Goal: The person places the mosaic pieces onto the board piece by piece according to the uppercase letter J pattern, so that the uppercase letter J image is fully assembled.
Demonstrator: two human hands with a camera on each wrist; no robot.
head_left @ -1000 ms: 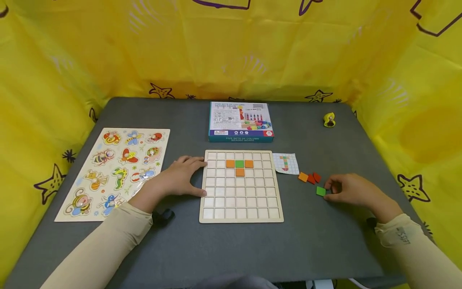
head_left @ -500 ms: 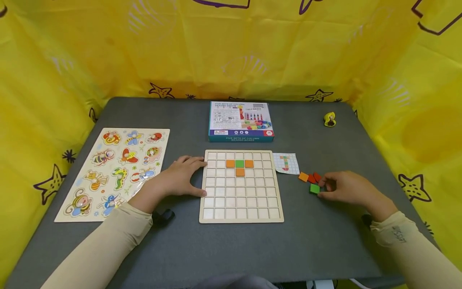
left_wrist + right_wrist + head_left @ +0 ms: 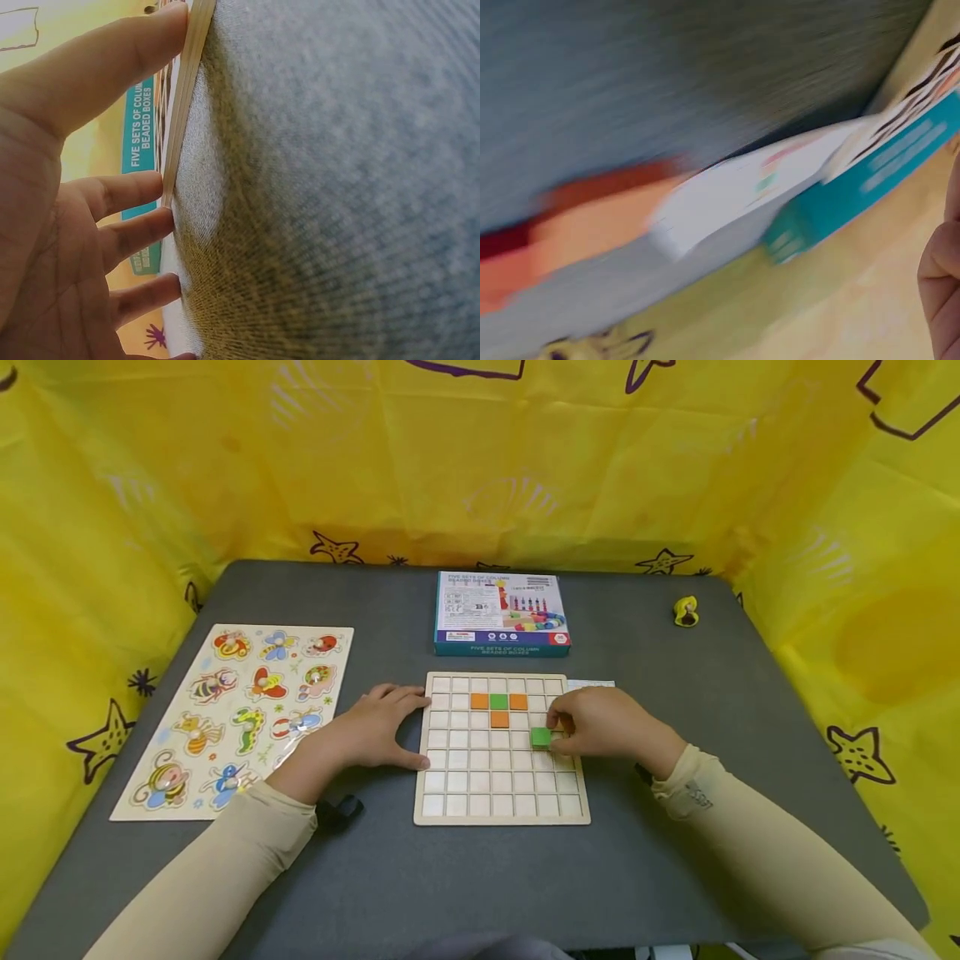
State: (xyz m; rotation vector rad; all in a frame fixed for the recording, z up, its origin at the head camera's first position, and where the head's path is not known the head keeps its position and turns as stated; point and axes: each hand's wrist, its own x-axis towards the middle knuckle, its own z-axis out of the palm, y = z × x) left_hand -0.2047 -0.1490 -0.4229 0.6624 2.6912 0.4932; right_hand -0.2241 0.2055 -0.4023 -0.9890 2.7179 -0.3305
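Note:
A pale wooden grid board (image 3: 457,783) lies flat on the grey table. Three orange tiles, one of them this orange tile (image 3: 499,719), and a green tile (image 3: 498,702) sit in its upper cells in a T shape. My right hand (image 3: 611,722) pinches a green square block (image 3: 540,738) over the right part of the board. At the board's left edge, my left hand (image 3: 375,727) rests with spread fingers; in the left wrist view its thumb (image 3: 142,52) and fingertips touch the board's side (image 3: 186,105).
Behind the board lies a teal and white box (image 3: 501,614). An insect picture board (image 3: 240,718) is at the left. A patterned paper card (image 3: 742,184) and orange and red pieces (image 3: 604,217) show in the right wrist view. A small yellow object (image 3: 686,611) sits far right.
My right hand has taken the green block from beside the red and orange pieces and moved left with it over the board. My left hand has stayed at the board's edge.

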